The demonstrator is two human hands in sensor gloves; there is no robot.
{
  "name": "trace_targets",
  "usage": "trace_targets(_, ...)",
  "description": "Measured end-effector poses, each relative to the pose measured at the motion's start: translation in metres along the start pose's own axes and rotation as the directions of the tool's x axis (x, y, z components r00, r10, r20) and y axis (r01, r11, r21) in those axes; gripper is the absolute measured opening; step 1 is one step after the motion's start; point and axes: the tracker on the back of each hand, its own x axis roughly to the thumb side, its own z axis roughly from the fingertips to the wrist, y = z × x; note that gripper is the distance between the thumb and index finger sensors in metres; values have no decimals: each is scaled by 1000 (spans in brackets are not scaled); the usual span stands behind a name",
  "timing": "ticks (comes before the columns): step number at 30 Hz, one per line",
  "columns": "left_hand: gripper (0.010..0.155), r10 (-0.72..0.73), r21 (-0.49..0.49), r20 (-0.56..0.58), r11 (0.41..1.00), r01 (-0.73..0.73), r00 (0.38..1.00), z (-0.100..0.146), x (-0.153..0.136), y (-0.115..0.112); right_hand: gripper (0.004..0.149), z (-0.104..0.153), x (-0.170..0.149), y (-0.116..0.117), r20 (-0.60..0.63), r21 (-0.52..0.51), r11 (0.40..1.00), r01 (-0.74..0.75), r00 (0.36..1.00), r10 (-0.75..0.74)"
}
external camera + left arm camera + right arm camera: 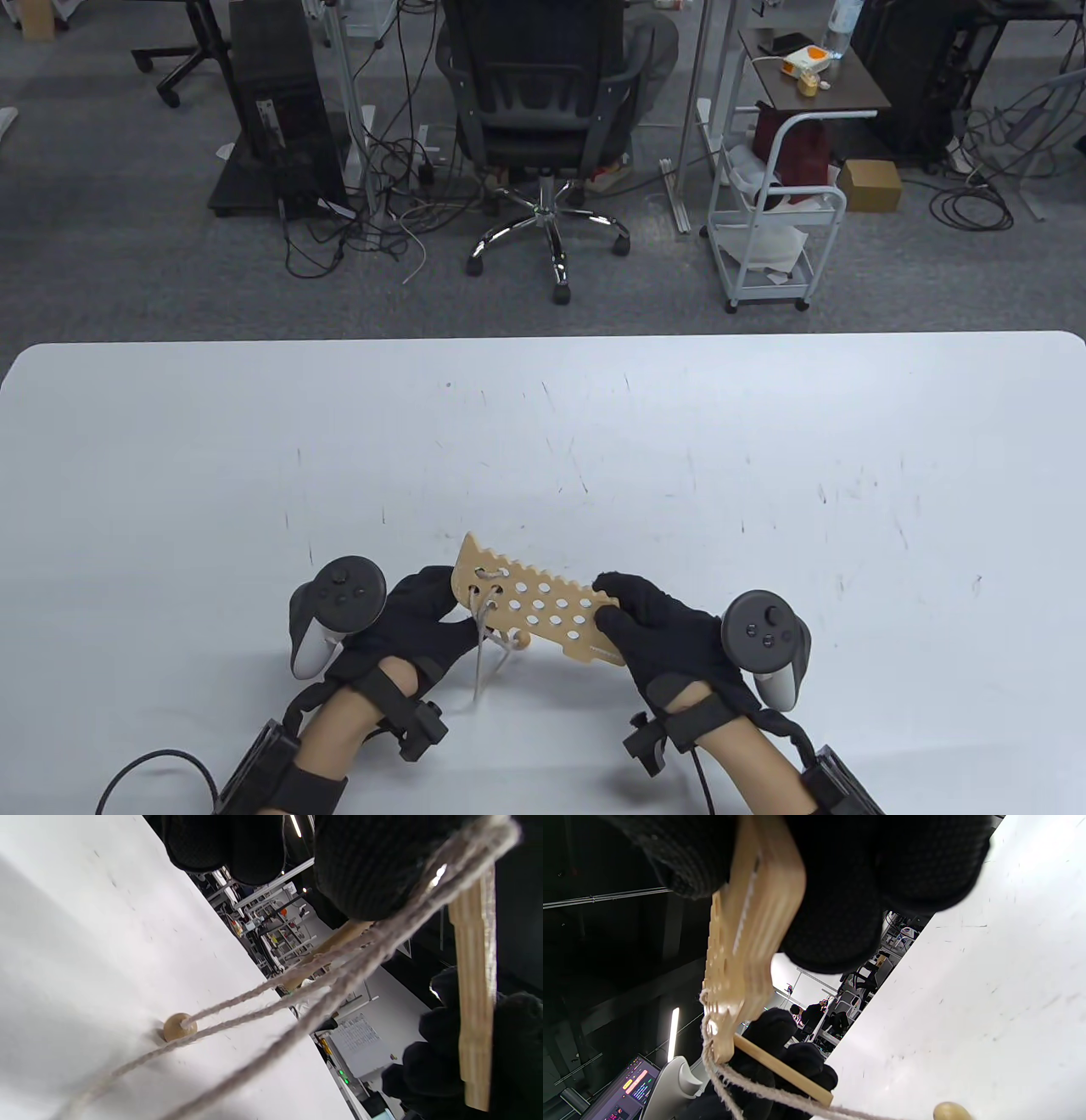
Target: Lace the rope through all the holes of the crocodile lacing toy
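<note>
The wooden crocodile lacing board is held flat a little above the white table, near its front edge. My right hand grips its right end, thumb on top and fingers beneath. My left hand is under the left end and pinches the wooden needle there. The beige rope is laced through the holes at the left end and hangs to the table in loose strands. A round wooden bead on the rope lies on the tabletop. Most holes show no rope.
Beyond the table's far edge stand an office chair, a computer tower with floor cables, and a white trolley.
</note>
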Motion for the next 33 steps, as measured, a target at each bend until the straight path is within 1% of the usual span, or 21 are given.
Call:
trace_targets(3, 55, 69, -59, 9, 996, -68, 998, -2, -1, -4, 47, 0, 0, 1, 0, 6, 1000, 2, 1000, -2)
trace_targets(4, 55, 116, -85, 8, 990, -115, 993, -2, -2, -6, 47, 0, 0, 1, -1, 8, 1000, 2, 1000, -2)
trace_targets(6, 50, 181, -100, -3, 979, -180, 984, -3, -3, -8, 47, 0, 0, 1, -2, 13, 1000, 3, 1000, -3)
trace_targets(8, 46, 182, -103, -3, 978, -181, 983, -3, -4, -9, 47, 0, -1, 1, -8, 11, 1000, 22, 1000, -21)
trace_targets(12, 46, 131, -62, 2, 990, -131, 991, -3, -3, -5, 47, -1, -1, 0, -11, 8, 1000, 16, 1000, -16)
trace_targets(18, 46, 98, 11, -10, 995, -98, 995, 0, -4, 1, 47, -1, -2, -6, -23, -20, 1000, 11, 1000, -12)
trace_targets(25, 46, 98, 59, -31, 994, -96, 995, 1, -5, 7, 47, -3, -5, -16, -45, -67, 998, 10, 999, -13)
trace_targets(33, 46, 111, 107, -29, 988, -107, 993, 4, -5, 14, 47, -5, -11, -25, -72, -104, 995, 7, 997, -14)
